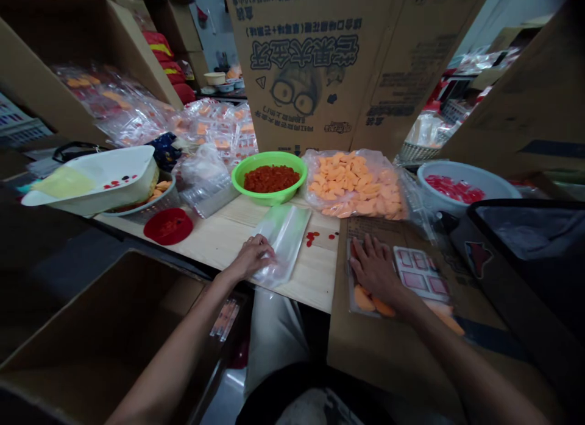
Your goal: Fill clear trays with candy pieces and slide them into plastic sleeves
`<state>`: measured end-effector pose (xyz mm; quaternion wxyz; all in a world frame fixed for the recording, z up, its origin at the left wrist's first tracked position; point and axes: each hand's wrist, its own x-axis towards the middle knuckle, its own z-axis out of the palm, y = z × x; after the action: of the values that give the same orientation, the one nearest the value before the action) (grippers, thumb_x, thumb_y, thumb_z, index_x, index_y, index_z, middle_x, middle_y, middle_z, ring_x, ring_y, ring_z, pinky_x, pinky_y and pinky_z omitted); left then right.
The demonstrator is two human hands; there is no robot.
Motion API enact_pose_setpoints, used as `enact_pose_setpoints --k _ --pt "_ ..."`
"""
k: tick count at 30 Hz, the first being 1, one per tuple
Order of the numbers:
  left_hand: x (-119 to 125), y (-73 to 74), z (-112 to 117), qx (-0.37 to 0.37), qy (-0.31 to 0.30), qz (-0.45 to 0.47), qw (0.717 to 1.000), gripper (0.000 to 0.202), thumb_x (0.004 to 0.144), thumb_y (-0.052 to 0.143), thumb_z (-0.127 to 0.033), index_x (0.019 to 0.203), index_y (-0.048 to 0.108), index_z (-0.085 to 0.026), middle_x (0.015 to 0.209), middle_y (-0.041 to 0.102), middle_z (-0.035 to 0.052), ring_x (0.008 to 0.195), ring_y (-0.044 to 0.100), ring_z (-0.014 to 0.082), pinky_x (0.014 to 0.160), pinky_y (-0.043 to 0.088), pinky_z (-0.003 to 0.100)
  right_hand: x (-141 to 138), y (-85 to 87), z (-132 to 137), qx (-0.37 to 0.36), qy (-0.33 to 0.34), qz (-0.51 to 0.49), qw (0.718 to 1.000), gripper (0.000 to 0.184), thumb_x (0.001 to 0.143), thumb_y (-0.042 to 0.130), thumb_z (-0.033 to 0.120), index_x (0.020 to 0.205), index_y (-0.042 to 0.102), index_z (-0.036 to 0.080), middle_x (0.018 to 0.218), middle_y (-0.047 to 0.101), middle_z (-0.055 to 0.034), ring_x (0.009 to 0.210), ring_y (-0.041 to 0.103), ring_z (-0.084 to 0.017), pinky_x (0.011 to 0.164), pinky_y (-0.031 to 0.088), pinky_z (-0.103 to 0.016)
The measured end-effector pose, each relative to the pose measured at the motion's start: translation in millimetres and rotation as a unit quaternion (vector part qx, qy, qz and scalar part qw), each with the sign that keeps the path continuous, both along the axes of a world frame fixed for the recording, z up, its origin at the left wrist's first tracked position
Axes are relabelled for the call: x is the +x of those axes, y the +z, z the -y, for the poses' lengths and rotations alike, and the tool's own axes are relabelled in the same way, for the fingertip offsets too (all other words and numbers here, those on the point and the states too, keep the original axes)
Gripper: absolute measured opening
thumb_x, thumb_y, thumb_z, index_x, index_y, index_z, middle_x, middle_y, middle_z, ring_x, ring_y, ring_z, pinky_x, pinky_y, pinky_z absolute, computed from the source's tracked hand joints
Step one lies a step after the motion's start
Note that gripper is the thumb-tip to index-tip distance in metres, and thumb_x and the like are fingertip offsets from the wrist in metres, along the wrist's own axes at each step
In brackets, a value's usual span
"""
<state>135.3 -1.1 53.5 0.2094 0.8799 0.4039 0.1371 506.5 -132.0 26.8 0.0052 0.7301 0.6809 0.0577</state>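
Head view: the left hand (252, 256) curls its fingers over clear bags (287, 242) near the green bowl (270, 198), whether pinching I cannot tell, while the right hand (378, 269) lies, fingers spread, on a packet of orange pieces (365, 299).

right hand (378, 268) hides part of a pack (364, 299); tall carton (315, 129) cut off above.
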Motion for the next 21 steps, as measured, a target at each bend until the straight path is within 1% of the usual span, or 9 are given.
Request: enact_pose_setpoints --k 2,5,6,10,13,15,18,19,21 --pt "2 -6.0 1 -0.012 -0.017 0.024 0.999 0.023 0.084 0.072 -0.042 0.088 0.072 -0.019 0.097 0.057 0.0059 0.093 0.054 0.0207 0.087 0.044 0.034 -2 4.6 -1 -0.013 -0.005 -0.009 1.0 0.058 0.102 0.036 0.038 0.155 0.038 0.015 0.161 0.029 -0.0241 0.147 0.029 -0.04 0.114 0.025 -0.056" --pt "0 -3.6 2 -0.051 -0.087 0.034 0.994 0.04 0.078 0.077 -0.049 0.104 0.068 -0.02 0.104 0.056 0.0065 0.098 0.053 0.0215 0.088 0.045 0.032 -15 19.2 -1 -0.027 -0.005 -0.033 0.999 0.058 0.1 0.041 0.034 0.155 0.039 0.015 0.16 0.029 -0.0245 0.147 0.028 -0.042 0.114 0.024 -0.06" --pt "-2 -2.6 2 -0.053 -0.095 0.033 0.993 0.04 0.079 0.077 -0.05 0.104 0.068 -0.02 0.105 0.056 0.0066 0.099 0.053 0.0218 0.088 0.044 0.032 -23 26.0 -2 -0.032 0.006 -0.049 0.998 0.058 0.099 0.042 0.032 0.155 0.039 0.015 0.161 0.029 -0.0238 0.148 0.027 -0.041 0.114 0.024 -0.06" --pt "0 -7.8 8 -0.012 -0.049 0.036 0.998 0.025 0.091 0.064 -0.041 0.086 0.066 -0.017 0.096 0.056 0.0078 0.094 0.052 0.0222 0.087 0.042 0.034 -77 56.7 -5 -0.069 0.088 -0.144 0.983 0.055 0.096 0.043 0.024 0.151 0.046 0.015 0.162 0.029 -0.0209 0.151 0.023 -0.035 0.117 0.026 -0.054" --pt "7 -12.2 12 0.019 -0.017 0.027 0.999 0.024 0.095 0.057 -0.038 0.085 0.062 -0.016 0.091 0.055 0.0082 0.088 0.051 0.0226 0.086 0.042 0.036 -126 73.4 -11 -0.1 0.15 -0.212 0.96 0.058 0.092 0.045 0.018 0.15 0.046 0.015 0.161 0.03 -0.0202 0.149 0.028 -0.033 0.117 0.029 -0.05" --pt "5 -10.0 13 0.014 -0.041 0.024 0.999 0.026 0.095 0.055 -0.04 0.088 0.061 -0.016 0.092 0.055 0.0082 0.088 0.05 0.0226 0.086 0.042 0.037 -152 76.4 -16 -0.121 0.177 -0.241 0.947 0.064 0.089 0.049 0.016 0.152 0.042 0.013 0.162 0.028 -0.0202 0.149 0.029 -0.033 0.116 0.031 -0.049" --pt "-8 -2.9 10 -0.029 -0.118 0.034 0.992 0.037 0.089 0.063 -0.052 0.101 0.061 -0.016 0.1 0.056 0.0084 0.094 0.051 0.0229 0.088 0.043 0.035 -175 67.9 -27 -0.163 0.173 -0.249 0.939 0.068 0.088 0.053 0.016 0.153 0.038 0.007 0.163 0.024 -0.0235 0.15 0.026 -0.035 0.118 0.03 -0.049" --pt "-13 -1.5 10 -0.037 -0.121 0.039 0.991 0.04 0.087 0.064 -0.054 0.101 0.062 -0.017 0.101 0.056 0.0081 0.096 0.051 0.0228 0.088 0.043 0.034 -177 63.0 -30 -0.177 0.168 -0.247 0.938 0.067 0.088 0.053 0.016 0.152 0.039 0.004 0.163 0.024 -0.0243 0.15 0.025 -0.035 0.118 0.03 -0.049" --pt "-20 -1.3 9 -0.036 -0.084 0.047 0.995 0.036 0.091 0.059 -0.054 0.093 0.063 -0.018 0.095 0.058 0.0069 0.093 0.052 0.0215 0.086 0.042 0.033 -176 53.7 -36 -0.19 0.163 -0.247 0.936 0.063 0.089 0.051 0.014 0.15 0.04 0.003 0.162 0.025 -0.0238 0.151 0.024 -0.032 0.119 0.031 -0.046"
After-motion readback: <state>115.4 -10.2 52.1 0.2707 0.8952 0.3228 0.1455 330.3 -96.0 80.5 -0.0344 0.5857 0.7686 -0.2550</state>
